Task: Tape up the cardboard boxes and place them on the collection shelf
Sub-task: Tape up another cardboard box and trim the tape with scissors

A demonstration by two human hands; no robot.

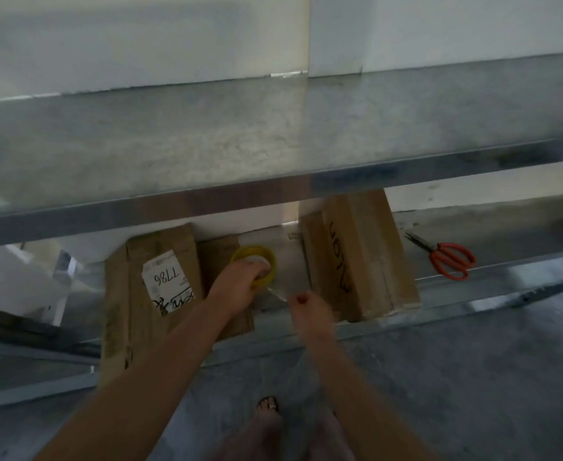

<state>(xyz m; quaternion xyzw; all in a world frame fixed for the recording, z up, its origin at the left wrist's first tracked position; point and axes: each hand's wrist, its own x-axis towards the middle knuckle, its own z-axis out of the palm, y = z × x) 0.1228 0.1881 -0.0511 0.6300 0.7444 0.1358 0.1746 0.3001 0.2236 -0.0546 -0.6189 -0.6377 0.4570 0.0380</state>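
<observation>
Left hand [237, 286] grips the yellow tape roll [257, 264], fingers curled into its core. Right hand [310, 312], just right of the roll, pinches the clear tape strip [278, 292] — fingertips together on its free end. 3 cardboard boxes on the lower shelf [522, 227]: labelled box [154, 294] left of the roll, small box [218, 254] just beside it under the left wrist, tall box [356, 254] right of it. Orange scissors [451, 259] lie further right of the roll — apart from the boxes
</observation>
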